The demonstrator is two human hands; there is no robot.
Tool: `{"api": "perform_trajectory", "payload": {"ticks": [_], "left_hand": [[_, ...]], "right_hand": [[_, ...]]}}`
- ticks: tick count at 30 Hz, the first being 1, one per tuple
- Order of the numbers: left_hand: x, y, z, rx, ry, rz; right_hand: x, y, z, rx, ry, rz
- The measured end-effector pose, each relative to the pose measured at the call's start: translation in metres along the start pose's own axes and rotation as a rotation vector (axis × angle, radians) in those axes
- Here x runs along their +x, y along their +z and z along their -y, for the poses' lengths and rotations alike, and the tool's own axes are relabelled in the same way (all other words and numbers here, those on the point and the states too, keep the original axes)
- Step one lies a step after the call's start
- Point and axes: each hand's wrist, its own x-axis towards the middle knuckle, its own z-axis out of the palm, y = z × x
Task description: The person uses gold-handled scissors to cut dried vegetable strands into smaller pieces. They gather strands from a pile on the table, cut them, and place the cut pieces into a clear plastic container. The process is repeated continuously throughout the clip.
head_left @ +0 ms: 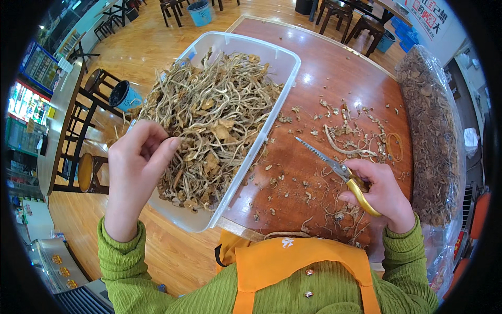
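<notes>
My left hand [143, 157] is at the near left side of a heap of dried long-stemmed mushrooms [219, 102]. Thumb and forefinger are pinched close together there; whether a stem is between them cannot be made out. The heap fills a translucent plastic bin [255, 135] that stands tilted on the table's left side. In my right hand [376, 188] is a pair of scissors [341, 168] with gold handles and toothed blades. The blades are together and point to the far left, above the tabletop.
Trimmed bits and root scraps [345, 114] litter the reddish wooden table [286, 157], with rubber bands [393, 147] among them. A long clear bag of dried mushrooms [431, 137] stands along the right edge. Stools [92, 172] and a blue bucket [125, 96] are on the floor at left.
</notes>
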Motion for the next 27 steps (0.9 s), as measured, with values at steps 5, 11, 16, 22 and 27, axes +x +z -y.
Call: {"api": "perform_trajectory", "payload": {"ticks": [5, 11, 16, 22, 27], "left_hand": [[0.015, -0.011, -0.003, 0.181, 0.278, -0.072], [0.047, -0.001, 0.013, 0.264, 0.191, 0.194], [0.038, 0.019, 0.013, 0.291, 0.266, 0.272], [0.058, 0.019, 0.035, 0.291, 0.165, 0.248], [0.069, 0.024, 0.046, 0.177, 0.114, 0.155]], "right_hand": [[-0.003, -0.005, -0.002, 0.043, 0.074, -0.027], [-0.004, -0.004, -0.008, 0.033, -0.013, -0.046], [-0.004, -0.004, -0.013, 0.031, 0.074, -0.036], [-0.004, -0.001, -0.018, 0.063, 0.016, -0.051], [-0.006, -0.001, -0.019, 0.076, 0.02, -0.056]]}}
